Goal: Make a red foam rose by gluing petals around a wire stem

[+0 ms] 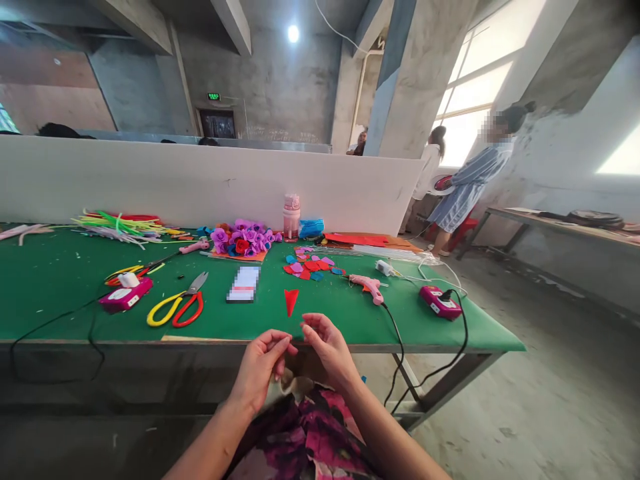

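My left hand (260, 367) and my right hand (324, 345) meet at the front edge of the green table (60, 293), fingertips drawn together in a pinch. Whether anything sits between the fingers I cannot make out. A red triangular cut piece (291, 300) lies on the table just beyond them. Further back is a scatter of red, pink and blue petal pieces (311, 265). A pink glue gun (367, 287) lies to the right of them.
Yellow and red scissors (177, 305), a phone (243, 284), a magenta box (126, 295), a bunch of foam flowers (243, 239), a pink bottle (291, 216), pipe cleaners (117, 225) and a pink power unit (440, 301) with cables are on the table. People stand at the right by a window.
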The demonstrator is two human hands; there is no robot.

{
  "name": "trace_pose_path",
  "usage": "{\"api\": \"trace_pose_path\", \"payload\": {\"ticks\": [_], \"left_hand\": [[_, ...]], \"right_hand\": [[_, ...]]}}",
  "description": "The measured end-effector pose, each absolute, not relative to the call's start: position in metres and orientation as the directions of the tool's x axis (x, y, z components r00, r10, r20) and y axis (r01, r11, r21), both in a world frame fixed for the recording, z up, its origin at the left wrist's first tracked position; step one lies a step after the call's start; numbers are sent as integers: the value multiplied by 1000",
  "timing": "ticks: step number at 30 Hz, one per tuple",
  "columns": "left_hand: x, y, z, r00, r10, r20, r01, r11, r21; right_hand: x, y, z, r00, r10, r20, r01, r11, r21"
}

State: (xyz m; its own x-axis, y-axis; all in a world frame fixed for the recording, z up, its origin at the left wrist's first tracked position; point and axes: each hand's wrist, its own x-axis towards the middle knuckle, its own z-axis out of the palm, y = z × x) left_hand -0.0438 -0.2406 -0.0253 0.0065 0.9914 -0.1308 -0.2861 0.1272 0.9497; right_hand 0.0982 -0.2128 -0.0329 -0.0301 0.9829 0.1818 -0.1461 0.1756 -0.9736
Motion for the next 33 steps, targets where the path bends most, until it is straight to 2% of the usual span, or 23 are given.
{"api": "trace_pose_path", "payload": {"ticks": [3,6,8,11,16,20,22,24,26,28,29,31,33], "left_hand": [[-48,-242,-24,10,991,-134,-353,129,927],[-49,-243,-23,26,990,-139,-393,138,909],[-48,-244,-23,30,989,-143,-398,143,906],[-45,-245,-22,30,990,-137,-408,137,903],[-42,-245,-23,44,989,-143,-433,148,889],[-42,-245,-26,68,987,-143,-448,158,880],[-41,-245,-28,77,988,-133,-457,153,876],[-41,-246,-29,85,988,-129,-465,154,872],[-39,-246,-30,91,988,-127,-474,155,867],[-38,-247,-31,89,989,-119,-483,147,863],[-38,-247,-31,85,990,-113,-487,140,862],[-38,-246,-31,75,992,-103,-494,127,860],[-40,-245,-30,63,993,-103,-493,121,862]], "right_hand": [[110,-216,-37,67,977,203,-21,205,-979],[122,-217,-34,59,956,286,178,272,-946],[125,-216,-28,42,933,356,247,336,-909],[119,-214,-15,15,948,318,152,312,-938],[93,-208,-1,-137,985,100,-103,86,-991],[78,-206,-4,-276,961,4,-216,-58,-975],[74,-207,-9,-259,966,-1,-220,-60,-974],[75,-209,-12,-136,988,74,-100,60,-993],[77,-212,-13,-25,965,262,155,262,-952],[82,-215,-13,-35,883,468,401,441,-803],[84,-217,-13,-74,841,537,473,503,-723],[87,-220,-13,-142,792,593,526,568,-633],[90,-223,-15,-168,792,587,511,580,-635]]}}
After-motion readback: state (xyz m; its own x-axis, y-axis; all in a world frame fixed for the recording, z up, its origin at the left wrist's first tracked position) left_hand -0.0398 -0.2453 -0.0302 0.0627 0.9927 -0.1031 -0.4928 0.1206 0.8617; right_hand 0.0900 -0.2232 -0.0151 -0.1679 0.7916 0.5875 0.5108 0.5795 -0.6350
